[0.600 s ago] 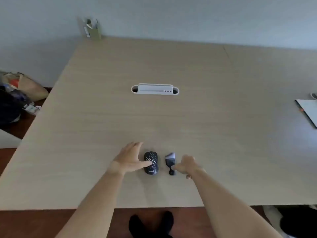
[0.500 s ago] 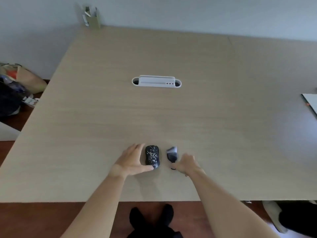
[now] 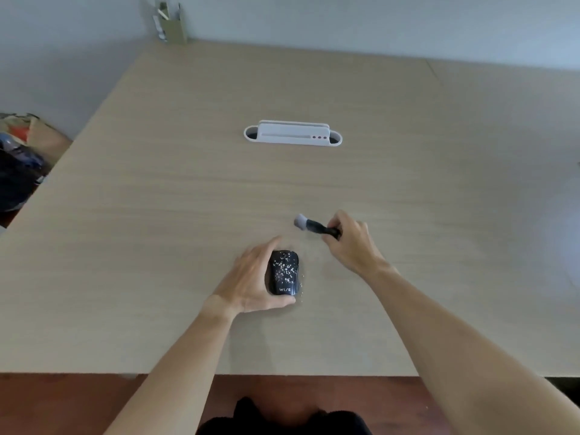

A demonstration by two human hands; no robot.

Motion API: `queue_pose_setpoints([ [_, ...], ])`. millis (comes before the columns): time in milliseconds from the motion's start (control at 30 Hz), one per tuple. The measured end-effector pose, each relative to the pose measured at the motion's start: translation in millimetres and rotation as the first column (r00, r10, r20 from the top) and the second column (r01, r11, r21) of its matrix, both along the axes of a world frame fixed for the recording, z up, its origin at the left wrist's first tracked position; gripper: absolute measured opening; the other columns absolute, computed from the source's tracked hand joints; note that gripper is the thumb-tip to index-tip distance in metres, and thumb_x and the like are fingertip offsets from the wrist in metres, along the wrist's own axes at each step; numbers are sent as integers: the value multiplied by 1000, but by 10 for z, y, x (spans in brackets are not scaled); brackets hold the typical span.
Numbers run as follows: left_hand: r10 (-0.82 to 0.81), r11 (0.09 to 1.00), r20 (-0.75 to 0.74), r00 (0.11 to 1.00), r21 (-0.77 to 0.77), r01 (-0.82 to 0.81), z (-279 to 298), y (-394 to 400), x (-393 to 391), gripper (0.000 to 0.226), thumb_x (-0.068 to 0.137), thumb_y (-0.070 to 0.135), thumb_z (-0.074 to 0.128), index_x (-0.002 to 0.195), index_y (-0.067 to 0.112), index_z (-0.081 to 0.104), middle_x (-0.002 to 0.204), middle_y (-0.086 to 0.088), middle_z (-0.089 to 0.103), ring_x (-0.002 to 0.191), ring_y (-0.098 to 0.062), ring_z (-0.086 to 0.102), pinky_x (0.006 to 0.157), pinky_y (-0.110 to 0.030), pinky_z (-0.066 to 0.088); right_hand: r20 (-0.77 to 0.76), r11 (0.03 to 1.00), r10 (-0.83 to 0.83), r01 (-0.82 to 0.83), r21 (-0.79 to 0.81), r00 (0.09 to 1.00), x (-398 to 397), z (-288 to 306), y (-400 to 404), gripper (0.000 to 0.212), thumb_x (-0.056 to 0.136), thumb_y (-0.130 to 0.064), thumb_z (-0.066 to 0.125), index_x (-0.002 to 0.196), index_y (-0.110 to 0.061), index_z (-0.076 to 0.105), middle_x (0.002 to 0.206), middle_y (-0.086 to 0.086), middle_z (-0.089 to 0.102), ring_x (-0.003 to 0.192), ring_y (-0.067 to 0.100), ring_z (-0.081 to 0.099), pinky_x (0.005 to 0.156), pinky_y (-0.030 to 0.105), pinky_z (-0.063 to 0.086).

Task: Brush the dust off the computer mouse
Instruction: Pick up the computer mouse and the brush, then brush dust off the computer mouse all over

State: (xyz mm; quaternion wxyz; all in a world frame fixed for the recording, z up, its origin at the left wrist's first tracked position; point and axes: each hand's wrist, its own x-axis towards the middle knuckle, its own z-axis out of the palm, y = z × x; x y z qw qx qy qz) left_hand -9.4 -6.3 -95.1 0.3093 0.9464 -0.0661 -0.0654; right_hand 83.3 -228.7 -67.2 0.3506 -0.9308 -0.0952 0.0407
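Note:
A black computer mouse (image 3: 284, 273) speckled with white dust lies on the light wooden table (image 3: 314, 183), near its front edge. My left hand (image 3: 251, 277) wraps around the mouse's left side and rear, with the thumb under its back end. My right hand (image 3: 353, 244) is raised to the right of and beyond the mouse, gripping the black handle of a small brush (image 3: 309, 224). The brush's grey bristles point left and hang clear of the mouse. A few white specks lie on the table by the mouse's right side.
A white cable port (image 3: 293, 135) is set into the table's middle. An olive pen holder (image 3: 172, 25) stands at the far left corner against the wall. Bags (image 3: 22, 158) sit on the floor to the left. The table's front edge runs just below my forearms.
My right hand has picked the brush up off the table and lifted it away from the mouse's right side. My left hand has closed around the mouse.

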Motion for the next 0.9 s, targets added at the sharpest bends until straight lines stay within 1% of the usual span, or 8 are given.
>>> queue_pose_setpoints([
  [100,-24,999,71,997,-21,26,-76,5,87,112,53,62,77,147,38,19,128,17,48,124,-10,40,111,-38,27,248,971,233,-209,-119,940,175,-25,10,11,87,-15,65,93,-14,55,72,-6,55,67,31,54,59,38,44],
  [167,-23,999,137,990,-40,29,-166,-16,77,113,55,61,77,148,41,16,128,20,47,122,-7,39,111,-36,25,418,936,349,-286,-207,839,265,-85,-7,12,88,-14,64,97,-9,57,75,-3,60,66,36,57,55,39,47],
  [300,20,993,199,980,-115,4,-382,20,59,118,57,70,74,151,42,9,138,25,43,132,-2,31,112,-30,18,638,849,528,-326,-416,560,481,-237,-53,12,88,-10,63,96,-2,64,75,9,68,56,36,54,53,36,48],
  [367,10,997,241,970,-75,8,-452,22,42,116,56,76,69,151,38,14,138,24,45,133,-6,35,114,-36,22,677,844,537,-311,-438,503,466,-274,-80,11,89,-8,64,97,-1,64,76,10,68,57,37,54,55,35,44],
  [500,35,998,279,960,-52,-22,-404,-35,2,110,58,76,64,149,29,24,140,11,49,133,-11,39,112,-38,27,710,952,301,-242,-186,636,108,-376,-169,12,92,-16,62,101,-8,61,87,7,69,77,37,61,64,43,49],
  [567,58,998,293,954,-49,-45,-364,-51,-38,108,58,75,64,148,29,26,141,6,50,133,-15,41,111,-37,29,685,963,265,-219,-156,679,-97,-435,-225,11,93,-17,61,101,-9,60,88,5,68,79,35,60,67,45,49],
  [667,40,999,302,952,-19,-36,-345,-82,-93,104,59,74,61,146,29,29,140,5,52,131,-16,44,111,-41,31,645,962,269,-172,-210,716,-317,-446,-263,12,96,-19,60,103,-10,58,92,5,68,80,37,60,65,42,47],
  [900,52,999,293,955,-11,-51,-366,-85,-133,96,62,68,55,145,27,32,140,3,53,130,-18,46,109,-40,33,587,889,402,-147,-433,703,-468,-386,-212,10,97,-15,55,104,-9,55,98,8,67,83,38,59,64,36,38],
])
